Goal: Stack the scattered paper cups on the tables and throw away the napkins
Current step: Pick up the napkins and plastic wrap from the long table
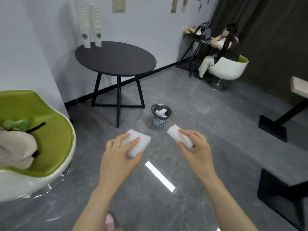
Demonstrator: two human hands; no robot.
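Observation:
My left hand [119, 155] grips a folded white napkin [140, 144] in the air above the floor. In my right hand [195, 147] is a second folded white napkin [175, 133], held at about the same height. A small blue mesh waste basket [160, 115] stands on the floor just beyond both hands, with white napkins lying inside it. Two tall stacks of white paper cups [90, 22] stand upright at the back left edge of the round dark table [116, 59].
A green and white swivel chair [41, 139] with a beige bag on its seat is close at my left. A person sits in another such chair [228, 67] at the back right. Black table bases [273, 125] stand at the right.

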